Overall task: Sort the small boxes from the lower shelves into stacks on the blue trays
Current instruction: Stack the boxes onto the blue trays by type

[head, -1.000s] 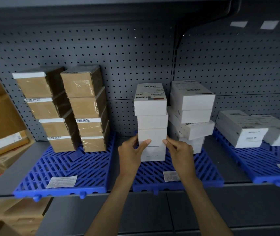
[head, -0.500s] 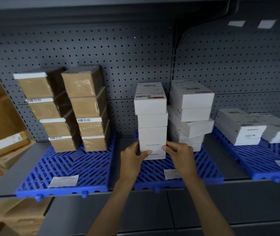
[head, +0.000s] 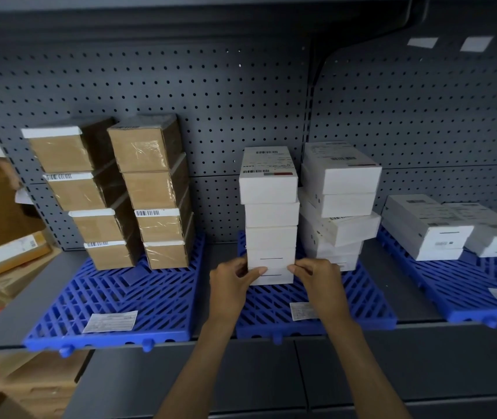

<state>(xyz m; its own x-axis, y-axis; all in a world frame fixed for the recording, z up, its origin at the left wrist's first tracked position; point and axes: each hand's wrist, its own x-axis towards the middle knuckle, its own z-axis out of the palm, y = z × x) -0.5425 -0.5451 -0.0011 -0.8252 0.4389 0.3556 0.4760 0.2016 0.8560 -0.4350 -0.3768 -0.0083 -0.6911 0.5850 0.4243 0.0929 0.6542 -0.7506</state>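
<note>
Both hands have slid lower down the stack of white boxes (head: 270, 216). The left hand (head: 232, 285) and right hand (head: 319, 285) now pinch its lowest boxes at opposite front corners, fingers curled close on the card. Five high, it stands on the middle blue tray (head: 362, 300), just beside a skewed white pile (head: 341, 204). The cartons look stiff and light; a low two-sided grip should steady the column.

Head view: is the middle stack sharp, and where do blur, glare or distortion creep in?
Head view, centre: the white stack, left hand and right hand are sharp and evenly lit. Head view, left edge: the cartons are smeared. Head view, brown boxes: slight glare on the film. Head view, rims: the lens bows the shelf edge.
</note>
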